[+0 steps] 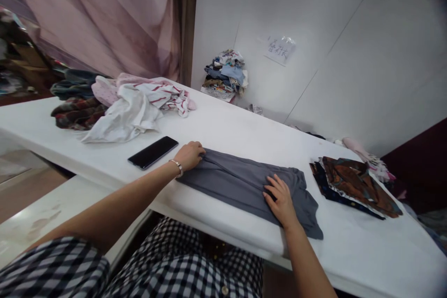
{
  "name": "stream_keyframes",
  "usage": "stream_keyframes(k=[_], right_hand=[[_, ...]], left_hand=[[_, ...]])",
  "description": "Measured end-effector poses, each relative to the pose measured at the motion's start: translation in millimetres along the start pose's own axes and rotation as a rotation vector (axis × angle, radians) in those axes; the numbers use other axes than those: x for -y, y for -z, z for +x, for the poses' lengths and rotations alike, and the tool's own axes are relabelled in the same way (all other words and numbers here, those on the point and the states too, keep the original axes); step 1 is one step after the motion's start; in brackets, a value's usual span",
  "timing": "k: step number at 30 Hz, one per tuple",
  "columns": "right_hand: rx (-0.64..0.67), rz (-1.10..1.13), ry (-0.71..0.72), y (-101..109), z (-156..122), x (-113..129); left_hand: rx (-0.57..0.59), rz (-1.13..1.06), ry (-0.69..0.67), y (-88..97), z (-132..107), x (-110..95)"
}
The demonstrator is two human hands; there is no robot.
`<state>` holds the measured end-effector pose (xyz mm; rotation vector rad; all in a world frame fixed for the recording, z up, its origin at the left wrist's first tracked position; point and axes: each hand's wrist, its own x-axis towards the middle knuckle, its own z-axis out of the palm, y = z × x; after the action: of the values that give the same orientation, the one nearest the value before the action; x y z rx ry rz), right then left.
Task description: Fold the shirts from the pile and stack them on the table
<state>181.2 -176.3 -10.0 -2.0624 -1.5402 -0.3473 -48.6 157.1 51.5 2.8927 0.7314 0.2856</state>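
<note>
A pair of dark grey trousers (237,179), folded lengthwise, lies flat along the front of the white table. At its left end my left hand (190,154), with a bracelet at the wrist, has its fingers closed on the far corner of the cloth. My right hand (281,199) rests flat on the right part of the trousers, fingers spread. The cloth is a little rumpled beyond that hand. A black phone (153,152) lies just left of my left hand.
Loose clothes, including a white garment (125,116) and a plaid one (78,112), are heaped at the left. A folded stack with a brown patterned garment (356,181) on top sits at the right. Behind the white table (223,123), another clothes pile (226,74) stands against the wall.
</note>
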Motion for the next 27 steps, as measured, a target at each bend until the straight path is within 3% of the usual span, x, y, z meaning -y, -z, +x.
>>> stream_keyframes(k=[7, 11, 13, 15, 18, 20, 24, 27], right_hand=[[0.039, 0.033, -0.107, -8.1, 1.0, -5.3], [-0.011, 0.131, -0.139, -6.4, 1.4, -5.8], [-0.099, 0.203, -0.145, -3.6, 1.8, -5.3], [-0.212, 0.25, -0.15, -0.1, 2.2, -4.2], [-0.316, 0.256, -0.145, 4.1, 2.0, -2.8], [-0.277, 0.254, -0.136, 4.9, 1.3, -2.9], [-0.057, 0.27, -0.14, 2.9, -0.1, -4.3], [-0.007, 0.265, -0.141, 2.2, 0.1, -4.5]], left_hand=[[0.058, 0.115, -0.116, -4.0, 20.5, -2.7], [0.027, 0.145, -0.19, 16.1, 33.1, -9.9], [-0.032, 0.153, -0.214, 34.4, 38.3, -16.8], [-0.167, 0.156, -0.242, 51.8, 40.4, -24.0], [-0.382, 0.146, -0.285, 61.0, 33.2, -28.1], [-0.388, 0.141, -0.291, 51.3, 20.9, -22.6], [-0.209, 0.179, -0.291, 11.9, -11.6, 1.8], [-0.12, 0.189, -0.269, -6.8, -29.2, 15.2]])
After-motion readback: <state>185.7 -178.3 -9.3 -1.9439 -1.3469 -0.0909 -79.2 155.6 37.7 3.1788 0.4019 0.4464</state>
